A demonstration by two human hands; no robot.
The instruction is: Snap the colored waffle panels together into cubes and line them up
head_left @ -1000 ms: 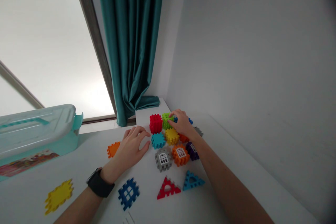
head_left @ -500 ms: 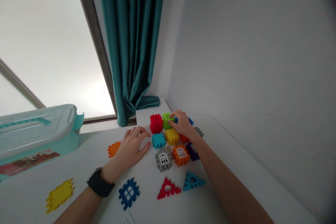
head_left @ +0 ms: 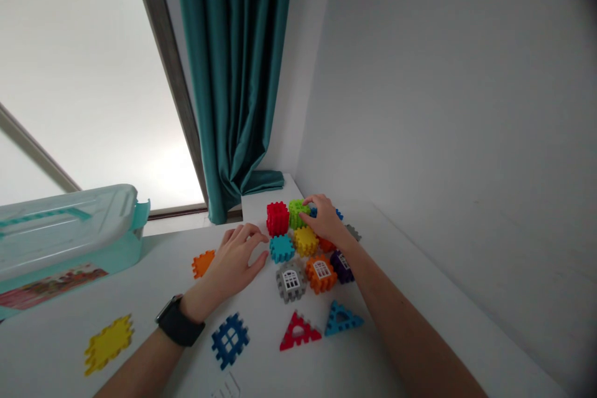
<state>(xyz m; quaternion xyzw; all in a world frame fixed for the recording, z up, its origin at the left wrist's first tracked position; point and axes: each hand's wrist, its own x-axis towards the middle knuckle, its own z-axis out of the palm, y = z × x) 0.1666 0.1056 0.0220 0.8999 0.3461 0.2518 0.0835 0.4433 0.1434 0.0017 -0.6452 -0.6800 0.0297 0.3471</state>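
Observation:
My right hand [head_left: 325,219] reaches over the far part of a group of toothed plastic building tiles. Its thumb and index finger are apart, with their tips at the right edge of the lime-green tile stack [head_left: 297,214]; a blue stack [head_left: 339,214] is partly hidden behind it. My left hand [head_left: 240,256] rests with fingers spread, its tips close to the light-blue tiles [head_left: 282,249] and holding nothing. Around them are red tiles [head_left: 277,219], yellow tiles [head_left: 306,241], and grey [head_left: 291,282], orange [head_left: 321,274] and purple [head_left: 342,267] window tiles.
At left stands a lidded teal storage box [head_left: 69,242]. Loose on the white table lie a yellow tile [head_left: 109,344], a blue window tile [head_left: 230,340], an orange tile [head_left: 202,264], and red [head_left: 299,331] and blue [head_left: 342,318] triangles. A green curtain [head_left: 237,74] hangs behind.
My right hand has shifted very slightly at the edge of the lime-green stack. My left hand and the tiles stay where they were.

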